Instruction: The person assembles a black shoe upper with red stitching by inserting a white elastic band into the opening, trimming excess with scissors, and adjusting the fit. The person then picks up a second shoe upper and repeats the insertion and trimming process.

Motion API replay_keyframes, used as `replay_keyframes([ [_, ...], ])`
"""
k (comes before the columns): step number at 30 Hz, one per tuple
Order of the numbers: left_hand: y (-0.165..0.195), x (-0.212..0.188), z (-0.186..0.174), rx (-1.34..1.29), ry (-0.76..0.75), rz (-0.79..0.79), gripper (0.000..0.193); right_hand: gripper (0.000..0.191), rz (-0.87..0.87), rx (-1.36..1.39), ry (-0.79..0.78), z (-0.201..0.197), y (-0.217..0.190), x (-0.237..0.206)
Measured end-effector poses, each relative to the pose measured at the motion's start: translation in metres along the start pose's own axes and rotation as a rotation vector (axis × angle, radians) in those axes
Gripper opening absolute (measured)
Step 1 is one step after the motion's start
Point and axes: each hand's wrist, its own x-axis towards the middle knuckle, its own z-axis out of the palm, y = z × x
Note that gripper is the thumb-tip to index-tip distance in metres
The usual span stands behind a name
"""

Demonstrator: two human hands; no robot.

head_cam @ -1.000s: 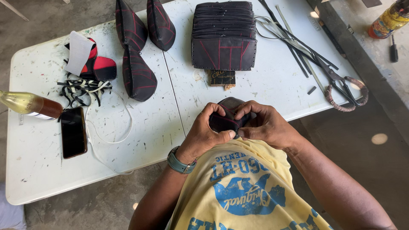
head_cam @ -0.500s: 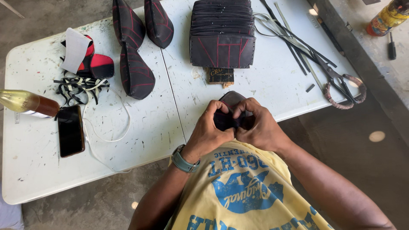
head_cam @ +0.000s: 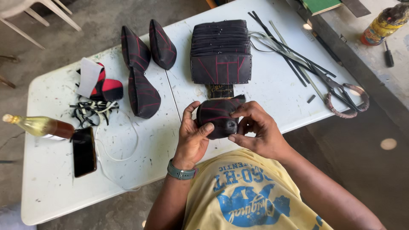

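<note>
A rounded black leather piece (head_cam: 218,117) with red stitch lines is held just above the near edge of the white table (head_cam: 264,91). My left hand (head_cam: 192,136) grips its left side, thumb pressing on its front. From the right, my right hand (head_cam: 257,130) pinches its lower edge between fingers and thumb. A green-grey watch sits on my left wrist.
A stack of flat black pieces (head_cam: 220,51) lies straight ahead. Three pointed black pieces (head_cam: 142,81) lie at the left, with red and black scraps (head_cam: 102,87), cut strips (head_cam: 91,110), a phone (head_cam: 84,151) and a bottle (head_cam: 40,126). Scissors (head_cam: 343,96) and long strips (head_cam: 289,51) lie at the right.
Both hands have opened up around the black piece and shifted their grip, so more of its rounded front now shows. The view has tilted slightly.
</note>
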Motion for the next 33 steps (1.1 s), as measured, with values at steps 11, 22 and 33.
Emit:
replay_keyframes([
  [11, -0.018, -0.006, -0.022, -0.335, -0.339, -0.213, 0.066, 0.029, 0.072, 0.219, -0.048, 0.019, 0.003, 0.011],
  [22, 0.017, -0.010, 0.013, 0.014, -0.223, -0.112, 0.047, 0.012, -0.069, -0.120, 0.031, 0.007, -0.018, -0.001],
  [33, 0.018, -0.012, 0.020, 0.108, -0.182, -0.047, 0.038, 0.012, -0.155, -0.183, 0.024, 0.010, -0.029, 0.004],
])
